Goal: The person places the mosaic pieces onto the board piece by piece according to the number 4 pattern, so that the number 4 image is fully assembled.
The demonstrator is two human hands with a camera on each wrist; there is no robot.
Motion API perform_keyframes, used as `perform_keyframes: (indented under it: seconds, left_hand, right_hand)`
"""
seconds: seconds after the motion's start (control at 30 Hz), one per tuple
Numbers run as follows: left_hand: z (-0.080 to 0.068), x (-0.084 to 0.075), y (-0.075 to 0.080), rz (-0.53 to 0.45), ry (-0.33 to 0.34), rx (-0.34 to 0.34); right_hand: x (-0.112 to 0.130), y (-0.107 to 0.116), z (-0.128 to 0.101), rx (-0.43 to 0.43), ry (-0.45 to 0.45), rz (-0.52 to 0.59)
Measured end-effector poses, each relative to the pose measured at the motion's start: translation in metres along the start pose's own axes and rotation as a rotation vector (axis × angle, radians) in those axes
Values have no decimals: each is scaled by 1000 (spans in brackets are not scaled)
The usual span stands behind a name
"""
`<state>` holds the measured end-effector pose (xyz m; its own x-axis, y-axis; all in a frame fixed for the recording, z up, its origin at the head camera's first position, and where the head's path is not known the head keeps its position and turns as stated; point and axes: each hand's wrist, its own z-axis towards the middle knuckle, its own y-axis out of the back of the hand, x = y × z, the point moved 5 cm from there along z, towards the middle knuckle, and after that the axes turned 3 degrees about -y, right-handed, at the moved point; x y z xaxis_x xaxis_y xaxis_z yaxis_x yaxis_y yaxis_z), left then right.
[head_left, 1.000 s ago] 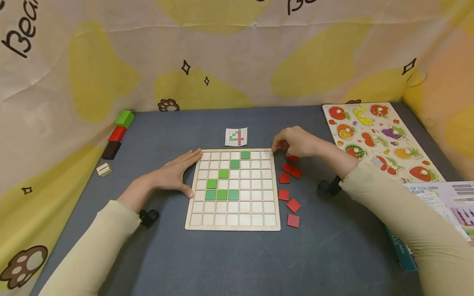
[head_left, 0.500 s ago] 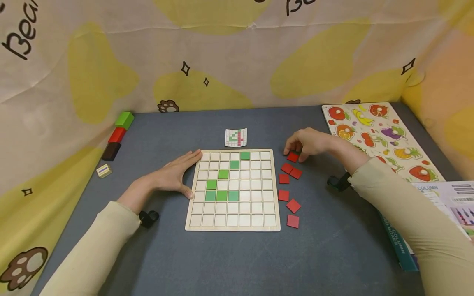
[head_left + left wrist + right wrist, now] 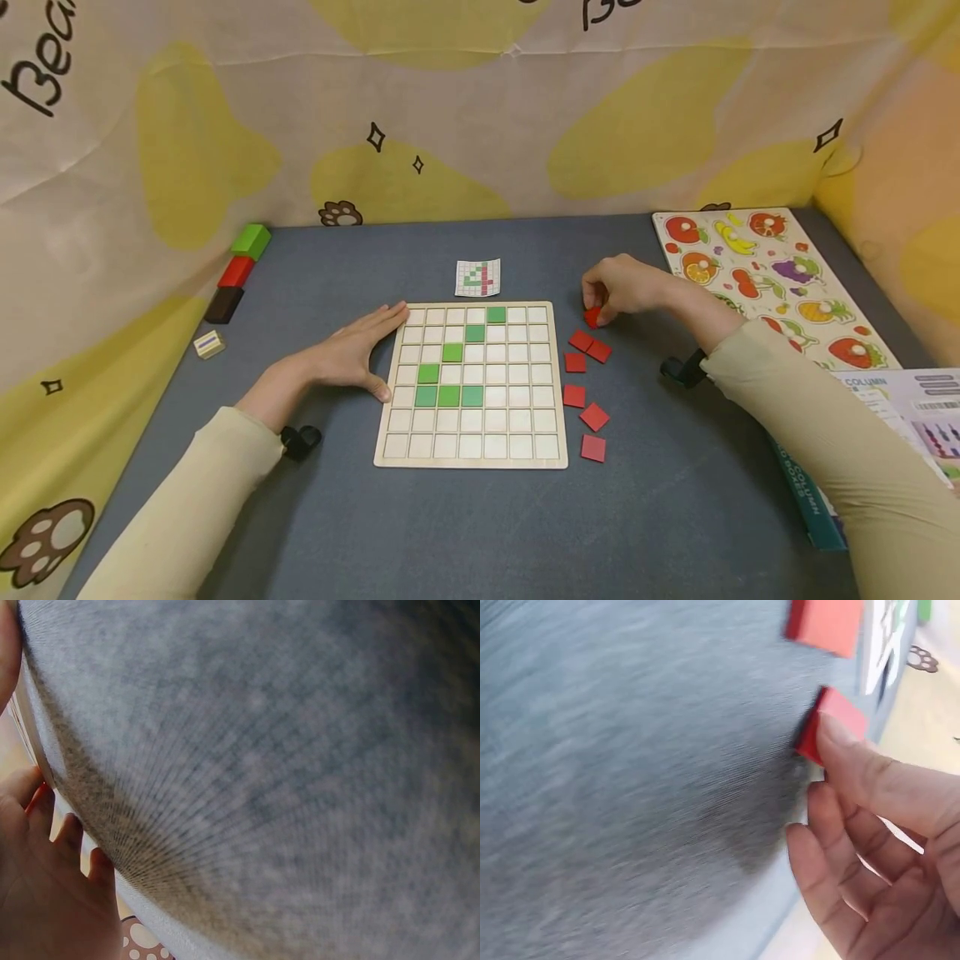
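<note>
A wooden grid board [image 3: 471, 463] lies mid-table, with several green tiles [image 3: 452, 352] set in its squares. My left hand [image 3: 347, 348] rests at the board's left edge, thumb and fingers spread along it. To the right of the board's top corner, my right hand [image 3: 624, 286] pinches a red square tile [image 3: 592, 317] between thumb and fingers; the right wrist view shows the thumb on the tile's [image 3: 845, 715] face. Several more red tiles [image 3: 575, 396] lie loose in a rough column beside the board's right edge.
Behind the board lies a small pattern card [image 3: 477, 277] with green and red squares. Colored blocks [image 3: 237, 272] line the left table edge. A fruit puzzle board [image 3: 772, 287] and boxes [image 3: 900, 408] occupy the right side. A printed cloth [image 3: 450, 100] hangs behind.
My right hand has moved right, away from the board's top right corner, to the topmost red tile and now pinches it. My left hand has stayed at the board's edge.
</note>
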<state>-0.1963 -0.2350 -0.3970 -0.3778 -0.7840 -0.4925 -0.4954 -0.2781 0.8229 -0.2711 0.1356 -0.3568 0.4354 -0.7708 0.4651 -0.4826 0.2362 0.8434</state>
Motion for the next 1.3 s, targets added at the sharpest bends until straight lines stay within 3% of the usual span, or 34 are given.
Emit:
perform_keyframes:
  seconds: [0.23,0.37,0.53,1.1,1.3]
  left_hand:
    - [0,0,0,-6,-10,-4]
    - [1,1,-1,-4,-19,-5]
    - [1,1,-1,-4,-11,4]
    - [1,-1,0,-7,-1,4]
    - [1,-1,0,-5,-13,8]
  right_hand:
    - [43,-5,16,-153,50,101]
    - [71,-21,28,-139,77,171]
    - [89,-36,40,-126,48,166]
    - [92,-47,48,-155,31,90]
    - [77,-39,37,-112,55,94]
